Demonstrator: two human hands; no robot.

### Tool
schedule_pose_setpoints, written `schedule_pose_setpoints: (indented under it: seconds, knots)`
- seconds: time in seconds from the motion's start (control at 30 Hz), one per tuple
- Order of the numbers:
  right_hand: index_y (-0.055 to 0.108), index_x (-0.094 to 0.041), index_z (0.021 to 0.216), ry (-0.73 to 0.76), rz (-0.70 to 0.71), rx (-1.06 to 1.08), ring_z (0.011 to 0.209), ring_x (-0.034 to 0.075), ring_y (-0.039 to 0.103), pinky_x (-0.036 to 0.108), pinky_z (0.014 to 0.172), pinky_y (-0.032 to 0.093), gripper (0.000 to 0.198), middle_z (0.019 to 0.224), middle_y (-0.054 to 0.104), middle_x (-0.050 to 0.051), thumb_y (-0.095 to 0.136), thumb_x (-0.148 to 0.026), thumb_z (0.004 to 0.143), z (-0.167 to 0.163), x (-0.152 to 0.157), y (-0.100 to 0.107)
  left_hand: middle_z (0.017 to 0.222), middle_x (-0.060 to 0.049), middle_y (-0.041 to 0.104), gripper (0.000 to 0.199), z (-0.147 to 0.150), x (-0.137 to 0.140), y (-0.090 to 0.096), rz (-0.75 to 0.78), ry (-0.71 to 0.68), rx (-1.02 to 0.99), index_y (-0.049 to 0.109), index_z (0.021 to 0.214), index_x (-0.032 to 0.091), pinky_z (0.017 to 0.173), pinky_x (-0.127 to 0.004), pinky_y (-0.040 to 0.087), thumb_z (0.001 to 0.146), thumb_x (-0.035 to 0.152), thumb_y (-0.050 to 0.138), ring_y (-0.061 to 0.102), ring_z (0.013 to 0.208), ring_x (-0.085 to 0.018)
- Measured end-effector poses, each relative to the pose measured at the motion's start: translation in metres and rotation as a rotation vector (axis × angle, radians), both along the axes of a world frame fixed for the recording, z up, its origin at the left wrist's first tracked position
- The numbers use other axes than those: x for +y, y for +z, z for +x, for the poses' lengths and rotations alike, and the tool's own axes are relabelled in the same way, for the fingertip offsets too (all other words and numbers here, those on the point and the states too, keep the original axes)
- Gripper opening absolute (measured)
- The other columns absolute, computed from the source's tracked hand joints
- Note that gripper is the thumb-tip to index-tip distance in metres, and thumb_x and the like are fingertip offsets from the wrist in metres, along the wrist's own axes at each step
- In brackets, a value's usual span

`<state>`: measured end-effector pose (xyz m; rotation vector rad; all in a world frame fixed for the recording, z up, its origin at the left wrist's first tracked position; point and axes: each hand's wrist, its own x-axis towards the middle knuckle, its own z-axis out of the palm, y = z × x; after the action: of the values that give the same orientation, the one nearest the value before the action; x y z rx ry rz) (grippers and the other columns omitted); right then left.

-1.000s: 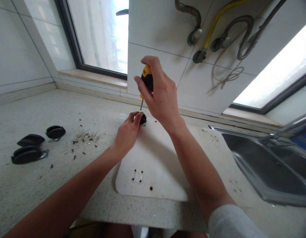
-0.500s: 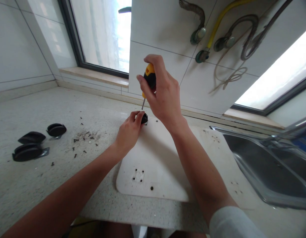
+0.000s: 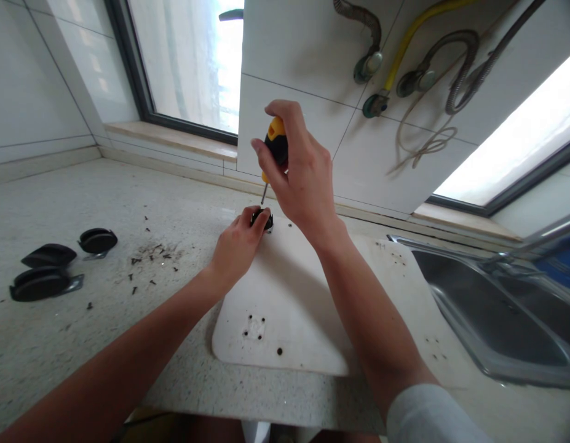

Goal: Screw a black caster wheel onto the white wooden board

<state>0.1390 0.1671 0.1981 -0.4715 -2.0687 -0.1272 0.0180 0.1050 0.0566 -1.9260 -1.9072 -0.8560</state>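
Observation:
A yellow and black screwdriver (image 3: 278, 143) is gripped in my right hand (image 3: 304, 169), its shaft pointing down. Just below its tip, my left hand (image 3: 238, 243) holds a black caster wheel (image 3: 262, 219) at the far left corner of a white board (image 3: 285, 295). The fingers cover part of that caster. Screw holes in a square show near the board's front left corner. To the left on the counter stand more black casters (image 3: 41, 283) with metal plates. Between them and the board, small dark screws (image 3: 135, 261) lie scattered among dirt.
A speckled countertop (image 3: 183, 375) carries everything. On the right is a steel sink (image 3: 497, 314), with the board's edge beside it. Pipe valves (image 3: 373, 106), hoses and a loose cord hang on the tiled wall behind. A window (image 3: 187, 61) is at the back left.
The view has shifted slightly, so the counter things appear a little further left. Both hands keep nearly the same pose; more of the caster's edge shows between the left fingers.

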Motion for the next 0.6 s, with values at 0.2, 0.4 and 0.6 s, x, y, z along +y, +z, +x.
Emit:
schedule_pose_setpoints:
  seconds: [0.2, 0.4, 0.6]
  knots:
    - [0.047, -0.030, 0.144, -0.020, 0.003, -0.005, 0.091, 0.021, 0.066, 0.036, 0.087, 0.055, 0.029, 0.117, 0.073, 0.005, 0.051, -0.045, 0.120, 0.000, 0.000, 0.000, 0.153, -0.022, 0.064, 0.046, 0.003, -0.005, 0.005, -0.042, -0.015, 0.107, 0.063, 0.154, 0.019, 0.090, -0.047, 0.070, 0.108, 0.013, 0.058, 0.078, 0.118, -0.036]
    - [0.050, -0.032, 0.141, -0.005, 0.003, 0.013, 0.088, 0.020, 0.065, 0.036, 0.083, 0.054, 0.026, 0.111, 0.072, 0.003, 0.052, -0.044, 0.119, -0.001, 0.002, -0.002, 0.148, -0.024, 0.064, 0.061, 0.014, -0.013, 0.016, -0.108, 0.022, 0.201, 0.058, 0.159, 0.013, 0.087, -0.042, 0.069, 0.101, -0.001, 0.050, 0.077, 0.109, -0.031]
    - [0.049, -0.031, 0.143, -0.013, 0.005, -0.003, 0.088, 0.021, 0.066, 0.036, 0.086, 0.055, 0.028, 0.114, 0.073, 0.004, 0.048, -0.047, 0.120, -0.001, 0.001, -0.002, 0.133, -0.023, 0.072, 0.053, 0.026, -0.021, 0.025, -0.102, 0.095, 0.257, 0.066, 0.149, 0.016, 0.078, -0.045, 0.066, 0.104, 0.000, 0.041, 0.076, 0.100, -0.032]
